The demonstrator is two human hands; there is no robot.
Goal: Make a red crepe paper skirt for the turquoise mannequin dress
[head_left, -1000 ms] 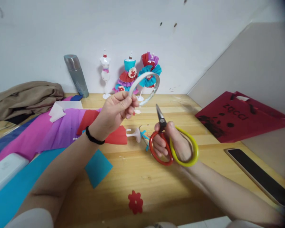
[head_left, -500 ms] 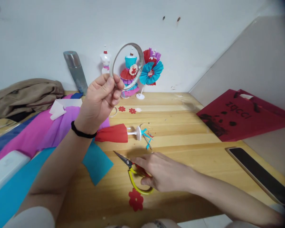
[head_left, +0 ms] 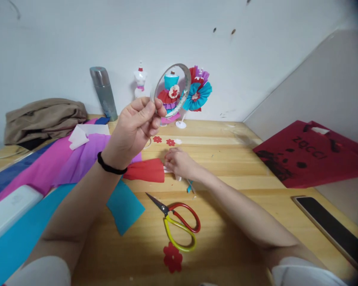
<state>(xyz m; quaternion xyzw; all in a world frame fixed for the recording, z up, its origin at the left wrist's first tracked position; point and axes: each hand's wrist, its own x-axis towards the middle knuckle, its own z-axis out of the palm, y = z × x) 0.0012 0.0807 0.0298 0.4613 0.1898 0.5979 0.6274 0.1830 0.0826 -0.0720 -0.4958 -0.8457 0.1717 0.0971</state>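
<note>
My left hand (head_left: 139, 127) holds a roll of tape (head_left: 186, 85) up by its lower left edge, between thumb and fingers. My right hand (head_left: 180, 162) is over the white stand (head_left: 178, 178) of a figure lying on its side in a red paper skirt (head_left: 146, 171); its fingers are curled, and whether they grip the stand is hard to tell. Scissors (head_left: 167, 209) with one red and one yellow handle lie on the table, blades to the left. Just below them is a red paper flower (head_left: 172, 257). A blue paper piece (head_left: 125, 207) lies left of the scissors.
Dressed figures (head_left: 171, 82) stand by the wall, near a grey bottle (head_left: 105, 95). Coloured paper (head_left: 62, 163) and brown cloth (head_left: 44, 119) cover the left. A red bag (head_left: 313, 157) and a phone (head_left: 328, 226) lie right. Small red flowers (head_left: 170, 142) lie behind my right hand.
My right hand has let go of the scissors and moved away from me to the lying figure's stand. My left hand still holds up the tape. The view has shifted slightly.
</note>
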